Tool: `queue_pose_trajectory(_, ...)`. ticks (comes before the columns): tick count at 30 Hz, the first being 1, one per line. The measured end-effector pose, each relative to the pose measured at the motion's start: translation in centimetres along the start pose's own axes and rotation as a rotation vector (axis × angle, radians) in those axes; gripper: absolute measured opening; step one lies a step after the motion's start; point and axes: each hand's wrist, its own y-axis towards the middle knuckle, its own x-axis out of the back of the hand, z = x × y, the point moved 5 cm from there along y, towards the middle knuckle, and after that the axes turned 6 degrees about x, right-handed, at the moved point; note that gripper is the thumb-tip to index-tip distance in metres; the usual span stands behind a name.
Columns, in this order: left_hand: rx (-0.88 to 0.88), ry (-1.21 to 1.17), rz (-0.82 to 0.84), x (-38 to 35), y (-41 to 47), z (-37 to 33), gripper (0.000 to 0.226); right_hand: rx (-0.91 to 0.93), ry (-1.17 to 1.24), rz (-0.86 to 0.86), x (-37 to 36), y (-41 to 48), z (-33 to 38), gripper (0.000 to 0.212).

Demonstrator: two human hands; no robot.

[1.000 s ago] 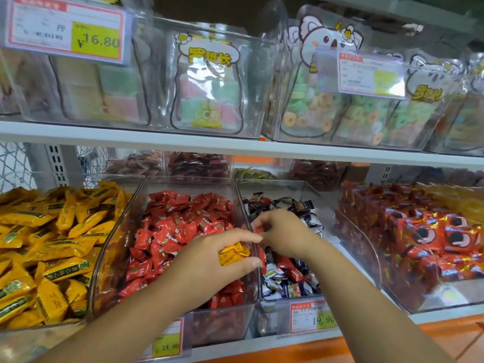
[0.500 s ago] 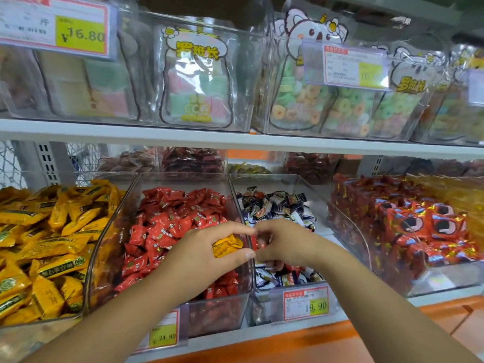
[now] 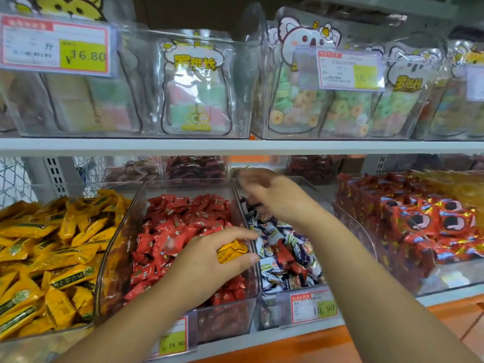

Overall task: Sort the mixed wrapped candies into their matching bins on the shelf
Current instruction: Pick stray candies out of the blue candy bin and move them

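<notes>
Now your right hand (image 3: 272, 195) is rising above the mixed bin (image 3: 271, 307), blurred; can't tell its grip. Your left hand (image 3: 207, 260) is still pinching the yellow candy (image 3: 231, 251).

Clear glossy plastic bins (image 3: 227, 326) holding crinkled, shiny film-wrapped yellow candies (image 3: 52, 258) and red candies (image 3: 180, 226); smooth matt white shelf board (image 3: 235, 146); paper price labels (image 3: 55, 45) behind clear plastic sleeves (image 3: 307, 72)

High up and left of the fingers of the left hand (image 3: 207, 260), the upper price tag (image 3: 55, 44) reads "斤" and "¥16.80". Straight above them a pouch (image 3: 195, 85) reads "罗班长" and "CC卷". Below those fingers the lower left tag (image 3: 174, 341) reads "24.90". Below the right hand (image 3: 272, 195), the lower right tag (image 3: 313, 307) reads "19.90". Print on the yellow candy (image 3: 231, 251) pinched in the left fingers is too small to read.
</notes>
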Motion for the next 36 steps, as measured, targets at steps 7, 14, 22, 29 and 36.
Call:
queue_pose_trajectory(7,0.014,0.007,0.016,0.0,0.2,0.1,0.029,-0.464,-0.45,0.514,2.3,-6.3,-7.6,0.039)
queue_pose_trajectory(14,0.015,0.028,0.006,0.0,0.2,0.1,0.03,-0.369,-0.372,0.345,1.5,-7.0,-8.6,0.041)
queue_pose_trajectory(22,-0.002,0.034,0.002,0.0,-0.1,-0.3,0.03,-0.386,-0.386,0.337,3.4,-6.3,-7.2,0.043)
queue_pose_trajectory(29,-0.01,-0.005,0.001,0.0,0.0,-0.3,0.027,-0.259,-0.478,0.27,4.0,-5.9,-5.5,0.033)
queue_pose_trajectory(36,-0.013,0.016,0.011,-0.1,0.0,-0.3,0.032,-0.202,-0.538,0.26,-0.5,-4.9,-8.0,0.03)
